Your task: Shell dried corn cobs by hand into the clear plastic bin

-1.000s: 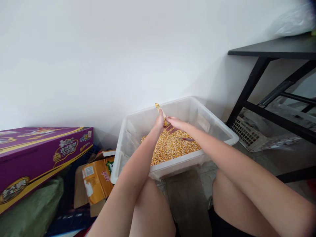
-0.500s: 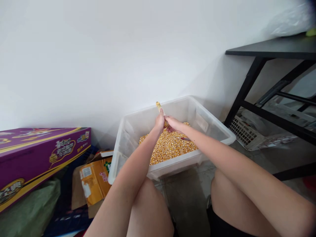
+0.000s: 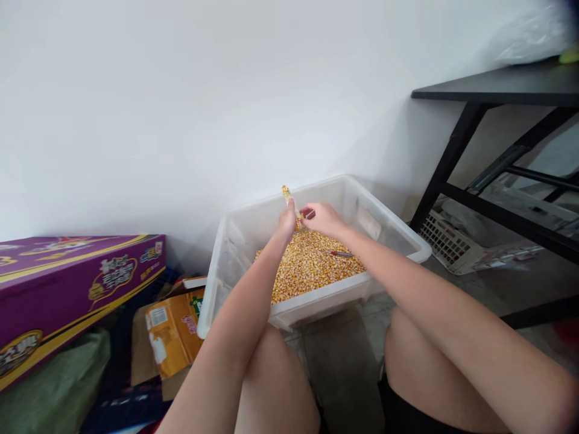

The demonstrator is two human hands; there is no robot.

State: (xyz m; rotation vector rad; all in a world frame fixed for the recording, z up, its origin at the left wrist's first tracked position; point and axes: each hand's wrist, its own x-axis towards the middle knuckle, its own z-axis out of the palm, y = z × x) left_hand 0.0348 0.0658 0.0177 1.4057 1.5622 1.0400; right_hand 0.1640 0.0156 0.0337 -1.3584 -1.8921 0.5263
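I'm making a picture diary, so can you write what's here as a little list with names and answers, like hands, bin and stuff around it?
Left hand: holding a corn cob, tilted over the bin
Right hand: curled beside the cob's lower end; touching or not is hard to tell
Bin: clear plastic, with loose corn kernels inside
On the kernels: a thin tool with a red handle
Left of bin: purple box, orange carton
Right of bin: black table, white basket

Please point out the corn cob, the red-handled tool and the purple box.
Corn cob (image 3: 286, 192): head view, on its yellow upper end.
Red-handled tool (image 3: 342, 254): head view, on its handle.
Purple box (image 3: 67, 295): head view, on its long side.
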